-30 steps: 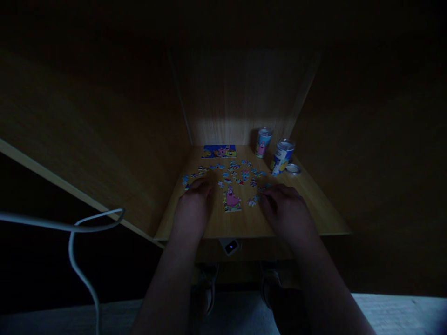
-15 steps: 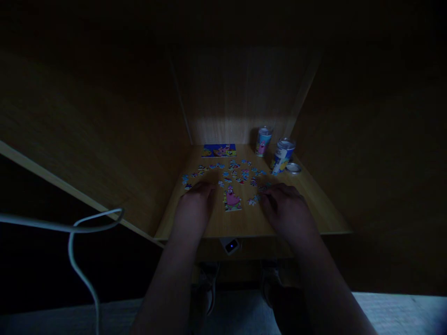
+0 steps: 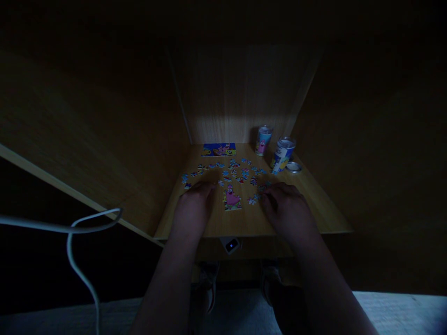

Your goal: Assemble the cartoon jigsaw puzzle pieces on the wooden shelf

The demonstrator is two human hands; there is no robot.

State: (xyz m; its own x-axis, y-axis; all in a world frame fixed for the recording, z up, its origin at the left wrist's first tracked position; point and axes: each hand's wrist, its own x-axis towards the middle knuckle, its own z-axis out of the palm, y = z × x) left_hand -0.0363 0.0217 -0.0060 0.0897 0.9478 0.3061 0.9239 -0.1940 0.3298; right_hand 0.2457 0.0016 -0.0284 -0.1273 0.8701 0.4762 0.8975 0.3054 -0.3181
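Between my hands lies a joined patch of jigsaw puzzle (image 3: 232,199) with a pink cartoon figure on it. My left hand (image 3: 194,200) rests on the wood to its left, fingers curled; whatever they may hold is hidden. On the other side, my right hand (image 3: 284,201) has thumb and fingers drawn together at some loose puzzle pieces (image 3: 254,199); I cannot make out whether a piece is pinched. More loose pieces (image 3: 245,172) are scattered beyond the patch. A blue picture card (image 3: 219,150) with cartoon figures lies flat at the back.
Two printed cans (image 3: 263,141) (image 3: 282,156) stand at the back right, with a round lid (image 3: 293,167) beside the nearer one. Wooden walls enclose the shelf board (image 3: 314,214) on three sides. A white cable (image 3: 75,229) hangs at left. A small device (image 3: 230,245) sits under the front edge.
Both hands stay almost where they were, and the puzzle patch and pieces look the same. Only a very slight shift of the whole view shows.
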